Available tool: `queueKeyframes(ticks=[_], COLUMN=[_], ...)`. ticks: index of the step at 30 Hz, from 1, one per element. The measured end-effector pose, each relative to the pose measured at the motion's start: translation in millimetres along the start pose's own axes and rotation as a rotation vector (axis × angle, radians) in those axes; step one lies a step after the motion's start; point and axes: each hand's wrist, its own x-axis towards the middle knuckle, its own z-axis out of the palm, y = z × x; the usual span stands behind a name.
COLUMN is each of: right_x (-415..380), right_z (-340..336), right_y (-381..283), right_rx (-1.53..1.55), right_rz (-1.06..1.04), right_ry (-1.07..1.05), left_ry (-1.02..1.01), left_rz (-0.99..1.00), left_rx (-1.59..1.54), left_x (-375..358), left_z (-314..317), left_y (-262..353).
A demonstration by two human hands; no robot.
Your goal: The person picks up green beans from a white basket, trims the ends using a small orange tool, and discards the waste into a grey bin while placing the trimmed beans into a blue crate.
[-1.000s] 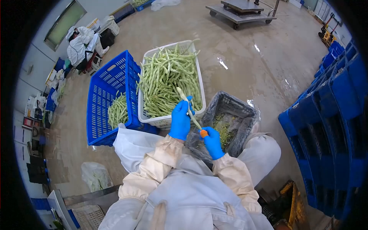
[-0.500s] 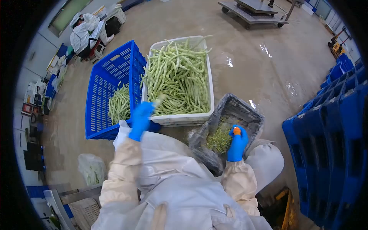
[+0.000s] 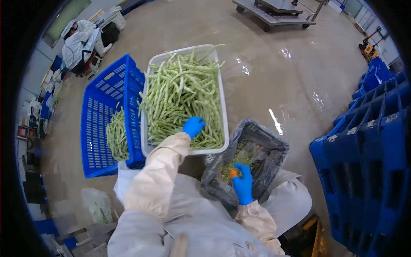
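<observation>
Long green beans (image 3: 180, 85) are heaped in a white basket (image 3: 223, 107) in front of me. My left hand (image 3: 194, 127), in a blue glove, is down in the near part of the heap, fingers curled onto the beans and their tips hidden. My right hand (image 3: 243, 184), also gloved, is over a crate lined with a dark plastic bag (image 3: 274, 147). An orange cover (image 3: 233, 173) appears to sit on its thumb, and the index finger stands apart from it. Small green trimmings (image 3: 227, 171) lie in the bag beneath.
A blue crate (image 3: 96, 124) with more beans (image 3: 117, 135) stands left of the basket. Blue pallets (image 3: 364, 150) rise at my right. A metal platform cart (image 3: 274, 17) and wet floor are ahead. Another person (image 3: 79, 45) sits at the far left; a plastic bag (image 3: 96, 203) lies nearer.
My left hand has moved from the basket's left edge rightward into the bean heap. My right hand's thumb and index finger have spread apart. The whole view has shifted slightly.
</observation>
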Motion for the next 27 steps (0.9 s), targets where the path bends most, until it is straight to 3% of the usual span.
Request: queueKeyframes(ticks=[2, 7, 9, 13, 15, 16, 18, 19, 21, 22, 24, 25, 27], right_x=[0, -1, -3, -6, -5, -5, -6, -6, -10, -13, -17, -19, -25], right_z=[-2, -4, -4, 0, 2, 3, 1, -3, -7, -8, -9, -14, -25], right_y=[-4, -12, -13, -8, -2, 0, -10, -22, -40, -44, -52, -60, -75], right_rx=[0.019, 0.144, 0.211, 0.253, 0.260, 0.260, 0.241, 0.276, 0.323, 0.323, 0.456, 0.456, 0.717], right_rz=[0.006, 0.071, 0.174, 0.130, 0.062, 0.005, 0.031, -0.026, -0.117, -0.119, -0.101, -0.105, 0.016], right_ry=[-0.011, -0.064, -0.101, -0.107, -0.113, -0.105, -0.078, -0.071, -0.081, -0.082, -0.171, -0.165, -0.288], left_ry=[0.019, 0.176, 0.234, 0.445, 0.538, 0.544, 0.463, 0.461, 0.244, 0.247, -0.029, -0.032, 0.223], left_rz=[-0.336, -0.285, -0.244, -0.188, -0.143, -0.140, -0.183, -0.182, -0.226, -0.225, 0.011, 0.018, 0.345], left_rx=[-0.116, -0.124, -0.183, -0.250, -0.495, -0.490, -1.103, -1.101, -1.206, -1.207, -0.900, -0.899, -0.202], left_x=[23, 14, 0, -35, -48, -62, -93, -108, -138, -149, -166, -176, -195], left_z=[40, 44, 24, -38, -72, -90, -123, -130, -133, -126, -107, -99, -89], left_y=[4, 12, 13, 25, 34, 52, 105, 124, 149, 148, 140, 142, 154])
